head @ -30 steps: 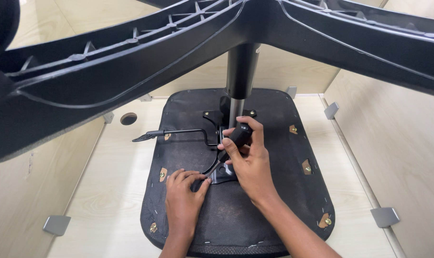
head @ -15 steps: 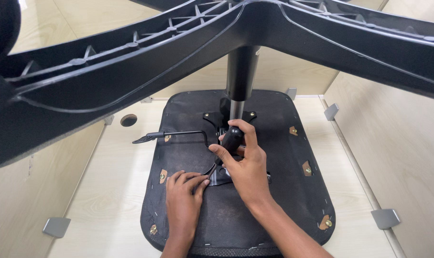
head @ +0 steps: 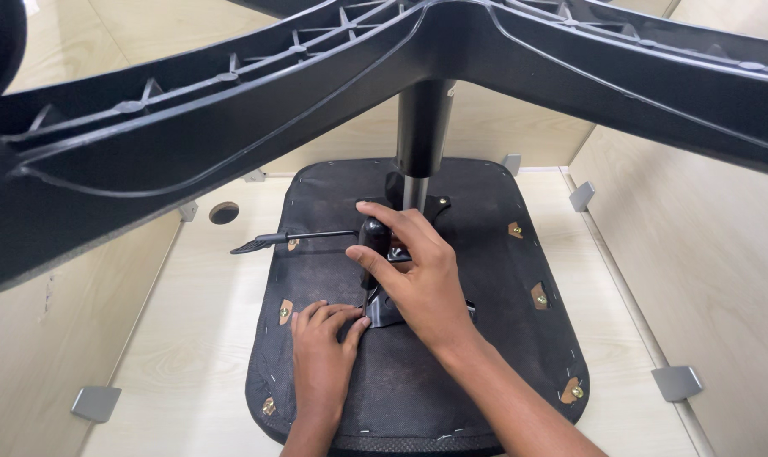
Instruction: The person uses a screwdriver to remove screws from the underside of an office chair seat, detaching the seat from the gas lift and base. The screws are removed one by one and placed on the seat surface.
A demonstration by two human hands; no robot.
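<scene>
While the right hand (head: 418, 275) stays clamped on the screwdriver (head: 369, 262), upright over the mechanism plate (head: 384, 309) at the middle of the seat underside (head: 485, 279), the left hand (head: 320, 351) lies flat, fingers together, steadying the tip; press squarely to avoid slipping.

Both hands, seen from above.
We see the right hand (head: 418, 275) reaching forward on an extended forearm, fingers curled in a closed grip, thumb to the left. The left hand (head: 322, 351) lies palm down beside it, fingers bent, fingertips (head: 350, 315) pointing toward the right hand.
</scene>
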